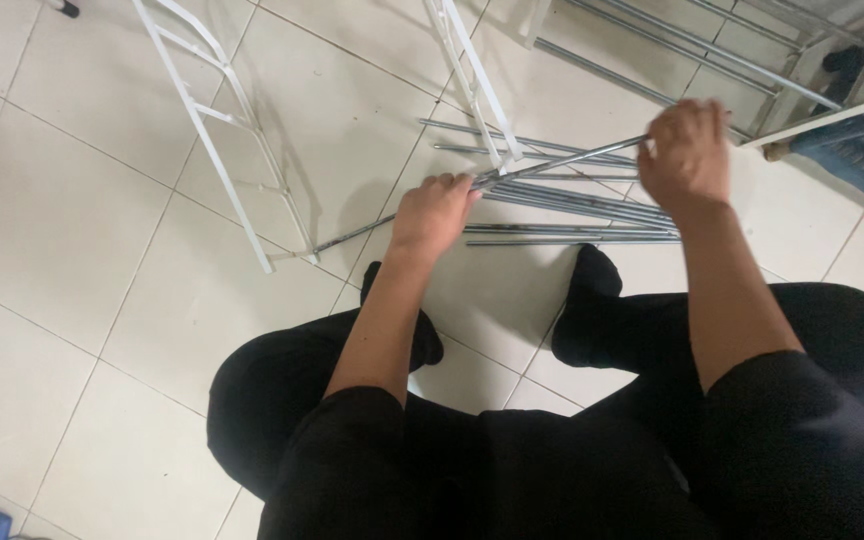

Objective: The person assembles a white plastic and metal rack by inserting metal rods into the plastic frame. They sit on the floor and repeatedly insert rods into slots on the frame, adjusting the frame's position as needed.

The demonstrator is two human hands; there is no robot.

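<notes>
Rod first: we've got one long thin silver metal rod (552,161) held slantwise just above the floor, our left hand (433,212) closed around its middle and our right hand (687,152) clamped on the upper end. Its far lower tip touches the white metal ladder-like frame (224,140) lying on the pale tiled floor (72,260). Right under our hands sits a loose bundle of matching silver rods (572,205), with our black-socked feet (584,300) just beside it.

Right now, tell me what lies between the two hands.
Head view: one thin metal rod spans from left hand to right hand, above the rod pile on the floor.
</notes>
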